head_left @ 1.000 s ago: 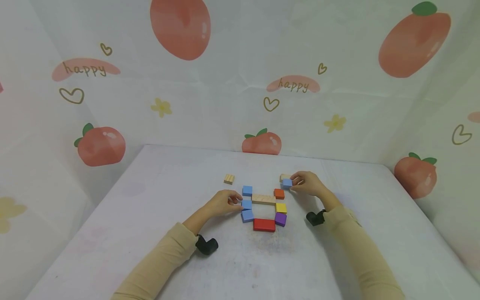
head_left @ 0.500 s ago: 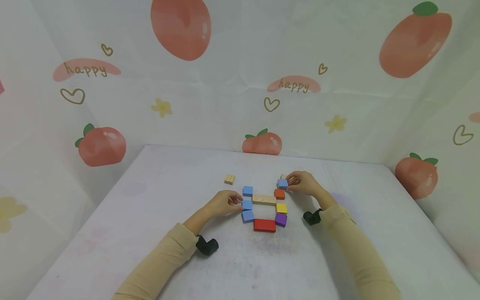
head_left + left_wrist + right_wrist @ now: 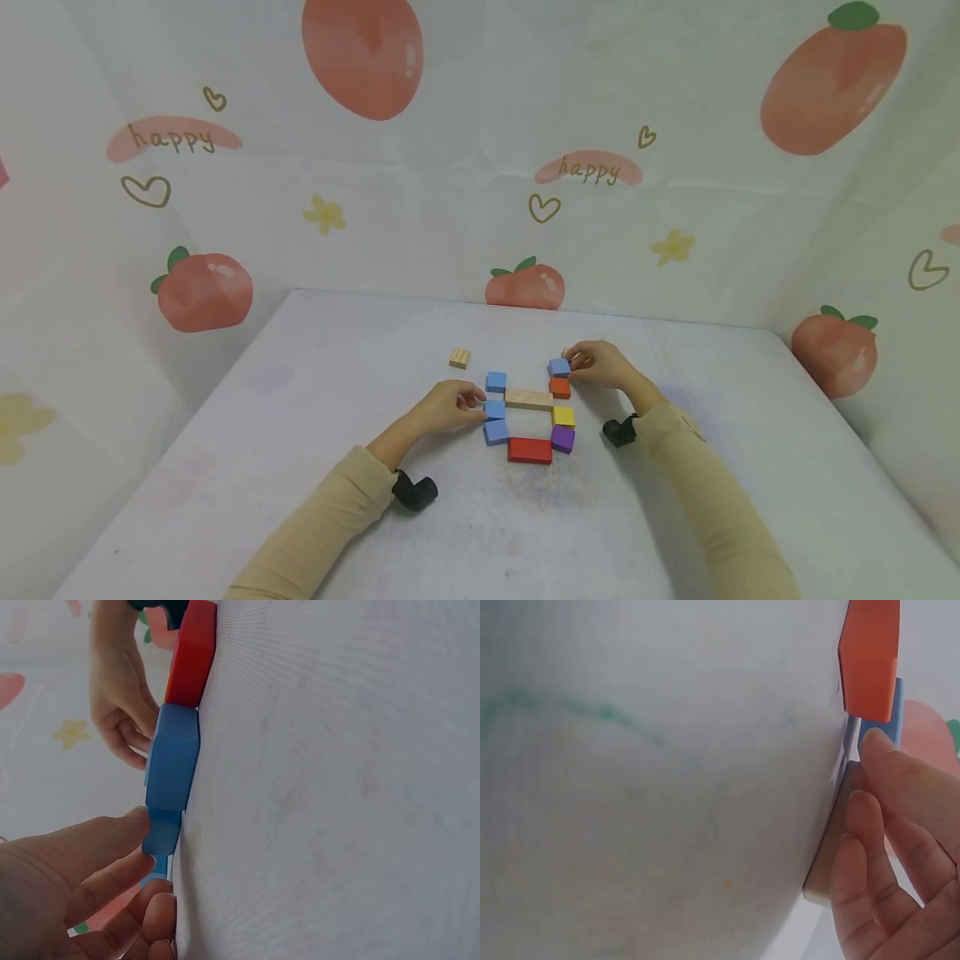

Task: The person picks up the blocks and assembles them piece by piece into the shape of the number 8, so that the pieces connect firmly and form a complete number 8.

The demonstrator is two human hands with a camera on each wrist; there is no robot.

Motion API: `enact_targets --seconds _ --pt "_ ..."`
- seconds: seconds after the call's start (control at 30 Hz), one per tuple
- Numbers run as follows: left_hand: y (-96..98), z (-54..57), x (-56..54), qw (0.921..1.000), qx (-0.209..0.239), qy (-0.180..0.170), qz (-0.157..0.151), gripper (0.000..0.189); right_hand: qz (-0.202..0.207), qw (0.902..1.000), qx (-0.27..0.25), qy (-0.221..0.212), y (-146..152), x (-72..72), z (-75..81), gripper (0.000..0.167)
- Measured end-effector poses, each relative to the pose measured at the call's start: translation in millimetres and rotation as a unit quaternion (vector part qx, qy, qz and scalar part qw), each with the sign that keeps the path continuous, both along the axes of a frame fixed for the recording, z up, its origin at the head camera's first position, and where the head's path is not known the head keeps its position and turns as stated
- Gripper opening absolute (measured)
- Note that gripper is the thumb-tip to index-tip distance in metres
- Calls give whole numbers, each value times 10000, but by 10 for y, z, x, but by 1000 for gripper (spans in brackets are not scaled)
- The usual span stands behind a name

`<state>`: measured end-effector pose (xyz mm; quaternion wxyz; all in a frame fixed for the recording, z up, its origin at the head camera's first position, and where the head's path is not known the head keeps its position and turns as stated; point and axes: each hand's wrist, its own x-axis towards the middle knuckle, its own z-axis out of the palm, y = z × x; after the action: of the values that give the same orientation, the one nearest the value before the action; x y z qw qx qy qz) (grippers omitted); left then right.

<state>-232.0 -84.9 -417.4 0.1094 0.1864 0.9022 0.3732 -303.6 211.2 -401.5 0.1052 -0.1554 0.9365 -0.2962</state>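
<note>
My right hand (image 3: pixel 603 365) pinches a blue block (image 3: pixel 559 367) by its right side, just behind an orange-red block (image 3: pixel 559 387). In the right wrist view the thumb lies on that blue block (image 3: pixel 895 712), and a plain wooden block (image 3: pixel 826 862) shows partly behind the fingers. My left hand (image 3: pixel 444 407) rests at the left column of blue blocks, its thumb and forefinger tips right at the left side of the middle one (image 3: pixel 494 409). Its fingers are loosely bent in the left wrist view, with the thumb tip against the blue block (image 3: pixel 161 834).
A long wooden block (image 3: pixel 528 399) spans between the two columns. Yellow (image 3: pixel 563 416) and purple (image 3: pixel 563 439) blocks stand on the right, a red block (image 3: pixel 529 451) at the front. A small wooden block (image 3: pixel 460 358) lies behind on the white table (image 3: pixel 337 350).
My right hand has moved left with the blue block, bringing it from beside the rear wooden block to behind the orange-red one. The left hand has stayed in place.
</note>
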Motion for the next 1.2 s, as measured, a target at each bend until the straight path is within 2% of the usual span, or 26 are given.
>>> enact_targets --seconds 0.47,1.2 --pt "-5 12 -7 10000 24 44 -76 26 220 9997 -101 6 1 -37 -16 30" --pt "-9 -2 2 10000 37 63 -54 26 283 9995 -141 -39 -9 -25 -9 31"
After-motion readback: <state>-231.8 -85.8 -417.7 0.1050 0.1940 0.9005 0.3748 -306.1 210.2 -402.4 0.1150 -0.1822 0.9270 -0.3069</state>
